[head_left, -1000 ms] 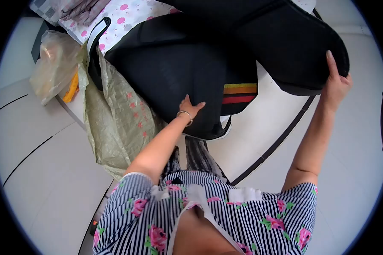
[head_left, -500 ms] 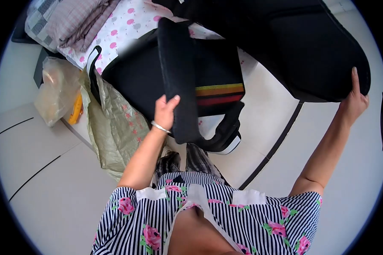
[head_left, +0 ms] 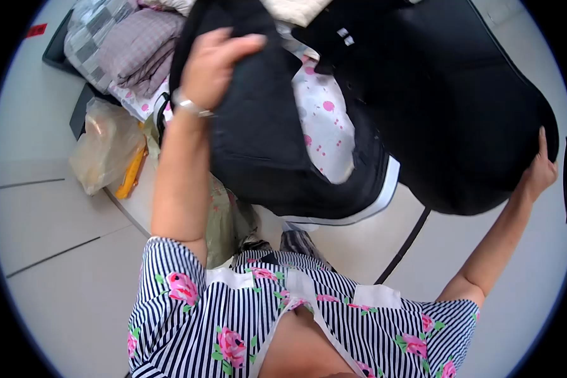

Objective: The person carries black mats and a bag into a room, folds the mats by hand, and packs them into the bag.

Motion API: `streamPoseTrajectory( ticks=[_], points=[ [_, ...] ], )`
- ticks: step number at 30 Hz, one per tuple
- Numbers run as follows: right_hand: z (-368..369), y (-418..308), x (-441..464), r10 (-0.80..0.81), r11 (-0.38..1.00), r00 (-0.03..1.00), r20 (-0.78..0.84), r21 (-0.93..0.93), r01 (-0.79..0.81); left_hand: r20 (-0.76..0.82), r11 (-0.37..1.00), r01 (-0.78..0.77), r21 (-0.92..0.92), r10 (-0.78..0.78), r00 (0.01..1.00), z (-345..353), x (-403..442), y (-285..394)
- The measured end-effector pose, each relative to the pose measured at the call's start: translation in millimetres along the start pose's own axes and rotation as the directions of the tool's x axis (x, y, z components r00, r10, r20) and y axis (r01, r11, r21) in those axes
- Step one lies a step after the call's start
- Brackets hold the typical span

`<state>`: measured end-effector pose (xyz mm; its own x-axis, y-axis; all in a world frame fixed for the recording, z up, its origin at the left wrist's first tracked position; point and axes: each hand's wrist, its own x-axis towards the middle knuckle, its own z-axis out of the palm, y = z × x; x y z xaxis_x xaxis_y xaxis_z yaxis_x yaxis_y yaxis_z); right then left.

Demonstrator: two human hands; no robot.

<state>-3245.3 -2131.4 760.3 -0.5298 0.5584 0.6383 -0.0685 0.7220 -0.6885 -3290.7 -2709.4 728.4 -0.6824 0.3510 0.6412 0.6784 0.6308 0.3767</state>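
Observation:
A large black fabric item [head_left: 447,94] is spread across the upper middle and right, with a white-edged black section [head_left: 264,151] at the left. My left hand [head_left: 211,66] grips that left section near the top, thumb out. At the far right, my right hand [head_left: 540,170] holds the rounded edge of the black fabric, one finger lying along it. Through a gap between the black parts shows white cloth with pink apples [head_left: 324,120]. The left hand's fingertips are partly hidden and slightly blurred.
Folded plaid bedding [head_left: 142,50] lies at the upper left. Below it are a clear plastic bag [head_left: 104,145] and a yellow-orange object [head_left: 132,171]. A greenish woven sack [head_left: 219,227] stands partly hidden under the black fabric, close to my legs.
My left hand has risen from the lower middle to the upper left, lifting the black section over the sack. The striped panel is no longer visible. My right hand has moved slightly lower and right.

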Motion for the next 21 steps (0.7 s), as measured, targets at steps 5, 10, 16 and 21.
streamPoseTrajectory(
  ticks=[5,10,16,21],
  points=[
    [7.7,-42.4,26.3,-0.211,0.955,0.977,0.034,-0.204,0.213,0.635,0.559,0.689,-0.46,-0.335,0.696,125.1,-5.9,44.8],
    [50.4,-115.1,40.3,-0.483,0.873,0.875,-0.023,0.064,0.484,0.734,0.464,0.777,-0.425,-0.326,0.596,282.6,-127.4,72.6],
    [62.5,-202.5,-13.3,-0.68,0.716,0.723,-0.118,0.107,0.69,0.94,0.594,0.788,-0.163,-0.148,0.307,317.2,-263.5,51.2],
    [14.1,-174.6,-87.8,-0.644,0.76,0.763,-0.056,-0.16,0.63,0.84,0.024,0.999,-0.045,-0.54,0.051,223.2,-327.5,-24.2]
  ],
)
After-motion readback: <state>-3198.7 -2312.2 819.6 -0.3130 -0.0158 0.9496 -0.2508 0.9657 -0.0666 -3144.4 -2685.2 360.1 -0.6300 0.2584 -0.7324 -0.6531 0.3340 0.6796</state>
